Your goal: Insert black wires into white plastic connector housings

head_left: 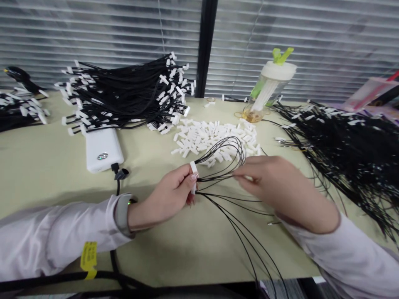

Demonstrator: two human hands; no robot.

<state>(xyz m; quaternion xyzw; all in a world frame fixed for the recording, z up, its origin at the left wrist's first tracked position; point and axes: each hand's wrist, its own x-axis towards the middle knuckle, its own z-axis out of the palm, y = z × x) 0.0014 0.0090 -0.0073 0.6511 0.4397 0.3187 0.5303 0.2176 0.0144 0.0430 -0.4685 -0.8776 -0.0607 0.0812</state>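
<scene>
Nearest, a thick black cable (102,275) with a yellow tag (89,257) crosses the lower left, before the table (174,253). Beyond it, the left hand (170,192) has its grip pinched on a white connector (193,167), held upright above the table. Black wires (215,179) run from its right side, some looping up, others trailing toward the near edge. The right hand (268,179) has its fingertip grip on a few of these wires. Farther back lie a white device (102,150) with a plugged-in cord, a heap of loose white connectors (212,133), a bundle of finished-looking cables (124,91) and, rightward, a dark wire pile (352,153). A clear bottle (264,93) stands before the blinds (109,25).
</scene>
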